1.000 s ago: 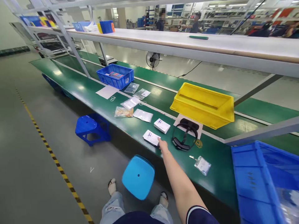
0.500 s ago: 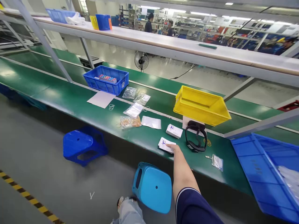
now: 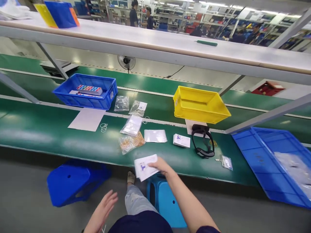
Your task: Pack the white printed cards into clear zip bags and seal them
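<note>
My right hand (image 3: 162,166) grips several white printed cards (image 3: 143,167), fanned a little and held over the front edge of the green bench (image 3: 97,147). The thumb lies on top of them. Lower down on the left, my left hand (image 3: 107,201) is in the air, fingers stretched out and holding nothing. A second stack of white cards (image 3: 181,141) sits on the bench behind my right hand. Beside that stack lies a clear plastic sleeve pack (image 3: 155,136). Further left are a bag of rubber bands (image 3: 131,143) and a bag of white sheets (image 3: 132,125).
A blue bin (image 3: 85,103) with coloured boxes stands back left, a yellow bin (image 3: 201,113) back right. A black headset (image 3: 202,152) and a badge holder (image 3: 226,162) lie right, near a tilted blue crate (image 3: 252,158). Blue stools (image 3: 69,184) stand below the bench. A shelf (image 3: 155,53) crosses above.
My right hand has lifted the cards off the bench and brought them left, toward me. My left hand has come into view. The view has turned and shifted.
</note>
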